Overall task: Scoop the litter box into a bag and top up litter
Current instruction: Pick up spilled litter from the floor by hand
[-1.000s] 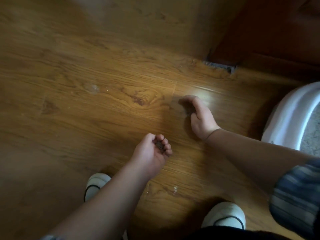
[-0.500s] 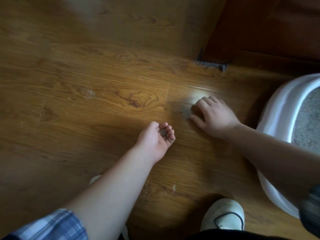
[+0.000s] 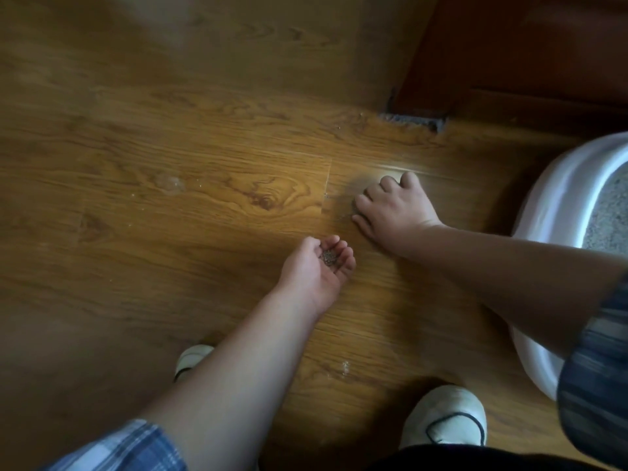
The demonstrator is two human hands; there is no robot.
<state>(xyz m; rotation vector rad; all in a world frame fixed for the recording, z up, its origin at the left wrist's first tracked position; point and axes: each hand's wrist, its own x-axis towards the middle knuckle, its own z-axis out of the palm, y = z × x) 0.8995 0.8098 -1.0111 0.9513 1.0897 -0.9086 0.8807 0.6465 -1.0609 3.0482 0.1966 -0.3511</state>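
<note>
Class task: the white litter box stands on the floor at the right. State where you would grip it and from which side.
Grip the litter box by its rolled rim, coming from the open floor on its left. The rim curls outward, giving fingers a lip. Its far side is out of frame.

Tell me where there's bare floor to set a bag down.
The widest bare floor lies to the left of the left hand, out past the smudge. It is crowded to the right: the right hand, spilled litter and the litter box. The shoes take up the near floor.
</note>
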